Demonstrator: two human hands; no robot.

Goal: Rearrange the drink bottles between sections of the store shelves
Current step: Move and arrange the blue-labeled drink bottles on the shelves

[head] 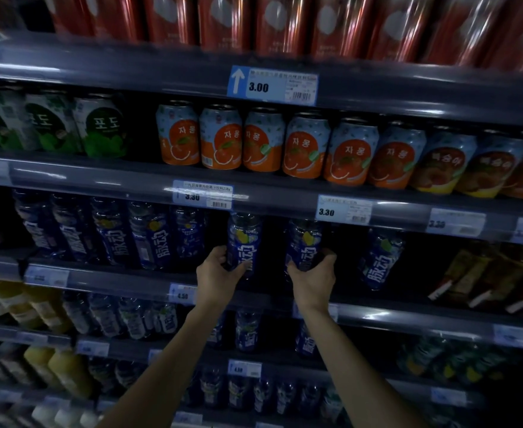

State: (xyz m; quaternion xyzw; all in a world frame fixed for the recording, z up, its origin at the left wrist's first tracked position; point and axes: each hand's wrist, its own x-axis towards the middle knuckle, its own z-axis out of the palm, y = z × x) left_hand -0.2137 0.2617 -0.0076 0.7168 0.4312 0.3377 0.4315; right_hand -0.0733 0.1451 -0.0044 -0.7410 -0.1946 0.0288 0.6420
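Observation:
My left hand [220,271] is wrapped around the lower part of a blue drink bottle [244,239] with white lettering, standing upright at the front of the third shelf [115,278]. My right hand [314,273] grips a second blue bottle [304,242] of the same kind just to its right. Both bottle tops are hidden behind the shelf rail above. A row of several matching blue bottles [149,236] stands to the left, with a dark gap between it and my left bottle. One more blue bottle [380,257] leans at the right.
Orange and peach cans [263,140] and green cans [102,128] fill the shelf above; red cans [282,23] sit on the top shelf. Brown-yellow packs [488,279] lie at the right. More blue bottles [246,330] and yellow juice bottles [69,372] occupy lower shelves. Price tags [203,196] line the rails.

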